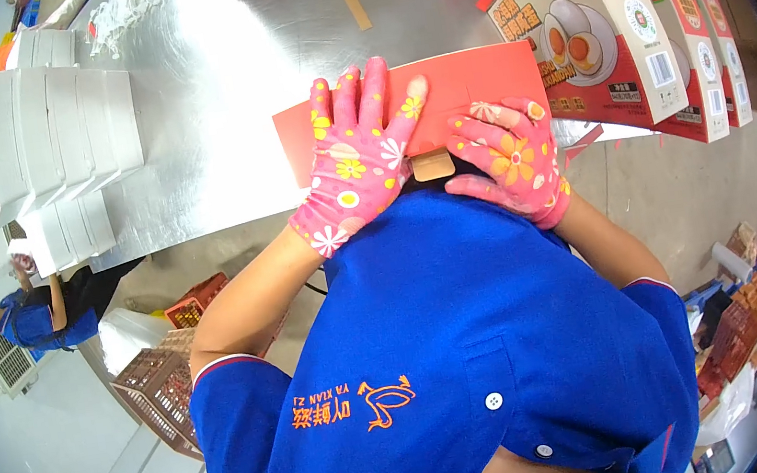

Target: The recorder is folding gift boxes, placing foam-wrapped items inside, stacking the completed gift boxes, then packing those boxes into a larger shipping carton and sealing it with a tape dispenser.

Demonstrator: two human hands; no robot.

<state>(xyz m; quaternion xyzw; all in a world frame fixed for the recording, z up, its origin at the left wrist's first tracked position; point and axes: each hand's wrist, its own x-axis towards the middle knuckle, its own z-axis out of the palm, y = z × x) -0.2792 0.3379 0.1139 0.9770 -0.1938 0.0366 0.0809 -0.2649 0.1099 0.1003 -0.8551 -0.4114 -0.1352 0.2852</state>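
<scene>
A red cardboard carton (472, 74) lies before me at the near edge of the metal table, its plain red face up. A small brown tab (433, 165) sticks out from its front edge. My left hand (356, 152), in a pink flowered glove, lies palm down on the carton's left part with fingers spread. At the carton's front right is my right hand (508, 153), in a matching glove. Its bent fingers touch the red board, and the thumb sits apart below the edge. Whether it grips the carton cannot be told.
Printed egg cartons (576, 42) stand close on the right. White boxes (56, 136) are stacked at the left of the metal table (208, 159), near white strips (126, 14). A person in blue (41, 316) is at the far left. Plastic crates (153, 388) stand on the floor.
</scene>
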